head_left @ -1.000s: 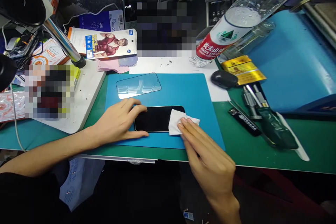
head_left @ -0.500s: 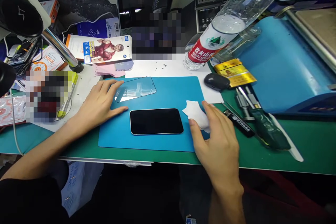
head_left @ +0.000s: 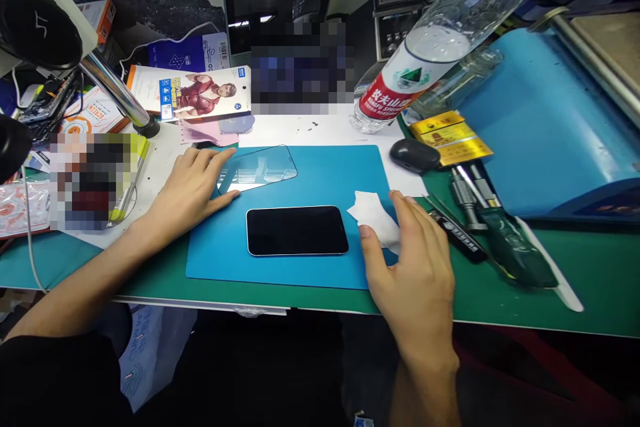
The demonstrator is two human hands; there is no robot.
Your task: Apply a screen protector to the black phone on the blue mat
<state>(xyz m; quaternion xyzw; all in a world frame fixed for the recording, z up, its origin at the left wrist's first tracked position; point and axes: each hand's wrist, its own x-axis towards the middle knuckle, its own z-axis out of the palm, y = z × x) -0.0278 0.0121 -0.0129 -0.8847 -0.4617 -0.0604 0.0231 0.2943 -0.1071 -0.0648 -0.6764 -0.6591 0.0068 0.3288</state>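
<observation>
A phone [head_left: 297, 231] with a dark screen lies face up on the blue mat [head_left: 225, 260]. Behind it and to its left, a clear glass screen protector [head_left: 263, 167] with a thin dark border rests at a slant. My left hand [head_left: 187, 183] is at the protector's left end, thumb and index finger apart on either side of it; whether they touch it I cannot tell. A crumpled white tissue [head_left: 375, 217] sits right of the phone. Over the tissue's right side, my right hand [head_left: 413, 267] rests with thumb and fingers spread, partly hiding it.
A tilted water bottle [head_left: 405, 80] stands at the back right, beside a black mouse-like object [head_left: 414, 155] and yellow packets [head_left: 453, 137]. Several tools and a green-handled one [head_left: 517, 247] lie at right, before a blue machine [head_left: 530, 127]. A lamp post [head_left: 120, 93] and boxes [head_left: 210, 93] fill the left.
My left thumb has drawn in toward the fingers, close to the protector's lower left edge. The right hand's fingers shifted slightly; phone, protector and tissue lie as before.
</observation>
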